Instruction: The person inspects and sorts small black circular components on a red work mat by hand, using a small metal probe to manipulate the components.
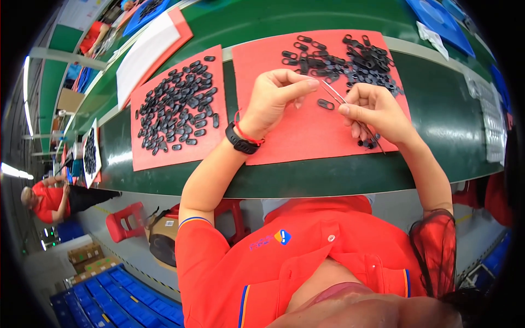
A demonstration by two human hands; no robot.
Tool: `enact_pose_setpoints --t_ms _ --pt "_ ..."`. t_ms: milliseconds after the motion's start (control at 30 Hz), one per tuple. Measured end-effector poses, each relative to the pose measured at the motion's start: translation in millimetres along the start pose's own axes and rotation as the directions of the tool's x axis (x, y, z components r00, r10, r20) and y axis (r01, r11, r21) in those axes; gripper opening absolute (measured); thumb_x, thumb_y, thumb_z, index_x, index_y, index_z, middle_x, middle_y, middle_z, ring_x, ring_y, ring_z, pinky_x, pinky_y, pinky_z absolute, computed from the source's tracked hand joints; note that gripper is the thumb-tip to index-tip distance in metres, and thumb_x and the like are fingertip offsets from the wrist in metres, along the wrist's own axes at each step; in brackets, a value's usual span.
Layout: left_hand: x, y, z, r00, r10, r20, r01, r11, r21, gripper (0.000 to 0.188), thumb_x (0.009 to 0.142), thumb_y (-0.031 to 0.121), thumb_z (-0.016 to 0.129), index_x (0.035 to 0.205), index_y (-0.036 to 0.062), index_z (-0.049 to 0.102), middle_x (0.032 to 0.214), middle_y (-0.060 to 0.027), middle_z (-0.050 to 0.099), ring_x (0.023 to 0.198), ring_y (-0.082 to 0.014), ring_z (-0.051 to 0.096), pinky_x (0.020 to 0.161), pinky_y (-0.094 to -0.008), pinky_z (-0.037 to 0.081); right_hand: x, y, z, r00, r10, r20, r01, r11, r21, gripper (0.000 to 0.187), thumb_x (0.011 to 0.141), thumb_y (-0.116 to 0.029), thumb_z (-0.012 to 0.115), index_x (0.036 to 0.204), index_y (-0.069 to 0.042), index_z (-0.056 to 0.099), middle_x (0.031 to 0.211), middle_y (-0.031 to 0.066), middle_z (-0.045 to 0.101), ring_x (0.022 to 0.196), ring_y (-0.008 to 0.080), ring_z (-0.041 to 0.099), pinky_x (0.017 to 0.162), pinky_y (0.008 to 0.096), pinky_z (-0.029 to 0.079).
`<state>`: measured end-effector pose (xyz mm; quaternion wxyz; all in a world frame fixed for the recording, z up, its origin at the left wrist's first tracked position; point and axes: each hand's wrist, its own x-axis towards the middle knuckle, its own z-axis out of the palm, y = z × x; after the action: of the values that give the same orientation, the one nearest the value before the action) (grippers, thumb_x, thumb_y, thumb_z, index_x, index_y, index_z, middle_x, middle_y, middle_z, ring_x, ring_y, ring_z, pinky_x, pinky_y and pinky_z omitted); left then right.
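Note:
My left hand (281, 98) is closed in a pinch over the right pink foam mat (268, 147); what its fingertips hold, if anything, is hidden. Metal tweezers (333, 92) are gripped in my right hand (377, 112), their tips close to the left thumb and forefinger. Between the hands, a single black oval part (325, 104) with a slot lies on the mat. Beyond them spreads a loose heap of similar black oval parts (369, 54), with small dark round pieces (383, 79) along its near side. A few more round pieces (367, 144) lie beneath my right hand.
On the left pink mat (147, 158) lie many small black oval pieces (186, 101). Both mats rest on a green bench (448, 120). White and pink sheets (147, 60) are at far left, a blue tray (440, 24) at far right, clear plastic trays (486, 126) at the right edge.

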<state>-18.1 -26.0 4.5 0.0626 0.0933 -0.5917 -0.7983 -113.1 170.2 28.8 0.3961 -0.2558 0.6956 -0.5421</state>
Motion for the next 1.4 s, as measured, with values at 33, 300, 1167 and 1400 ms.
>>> enact_pose_setpoints --t_ms 33,300,1167,1400 --pt "1.1 -1.1 1.0 1.0 -0.009 0.016 0.009 1.0 -0.002 0.009 0.079 0.009 0.067 0.081 0.0003 0.065 0.072 -0.004 0.063 0.056 -0.0056 0.046 0.051 -0.0179 0.035 0.1 0.6 -2.3 1.0 0.011 0.026 -0.012 0.999 0.052 0.016 0.084 -0.014 0.064 0.084 -0.002 0.052 0.066 0.0019 0.058 0.05 0.0061 0.057 0.04 0.0171 0.041" --pt "8.4 -4.7 -7.4 0.99 0.071 -0.125 -0.074 0.997 -0.019 0.012 0.08 0.006 0.066 0.088 -0.0017 0.064 0.079 -0.0054 0.065 0.062 -0.0056 0.052 0.056 -0.0177 0.041 -0.5 0.5 -7.2 0.994 -0.097 -0.053 0.09 0.989 -0.12 0.016 0.084 -0.014 0.065 0.082 -0.003 0.053 0.064 0.0004 0.058 0.049 0.0043 0.055 0.04 0.0164 0.039" --pt "-16.1 28.6 7.6 0.978 -0.122 0.169 -0.137 0.234 0.962 0.011 0.067 0.011 0.071 0.069 0.0025 0.065 0.069 -0.0099 0.061 0.069 -0.0246 0.059 0.064 -0.0333 0.047 1.2 -2.8 -45.5 0.868 -0.428 -0.251 0.237 0.802 -0.549 0.019 0.082 -0.02 0.066 0.083 -0.001 0.062 0.062 -0.0001 0.057 0.054 0.0039 0.05 0.049 0.0193 0.037" --pt "-6.7 6.8 39.5 0.881 0.19 0.432 -0.459 0.128 0.879 0.01 0.069 0.01 0.069 0.077 0.0068 0.066 0.078 -0.0096 0.055 0.079 -0.0278 0.053 0.072 -0.0369 0.045 1.0 2.9 -47.0 0.812 -0.539 -0.223 0.342 0.75 -0.566 0.019 0.082 -0.018 0.066 0.083 -0.001 0.061 0.062 0.0 0.057 0.053 0.0033 0.048 0.049 0.0191 0.037"
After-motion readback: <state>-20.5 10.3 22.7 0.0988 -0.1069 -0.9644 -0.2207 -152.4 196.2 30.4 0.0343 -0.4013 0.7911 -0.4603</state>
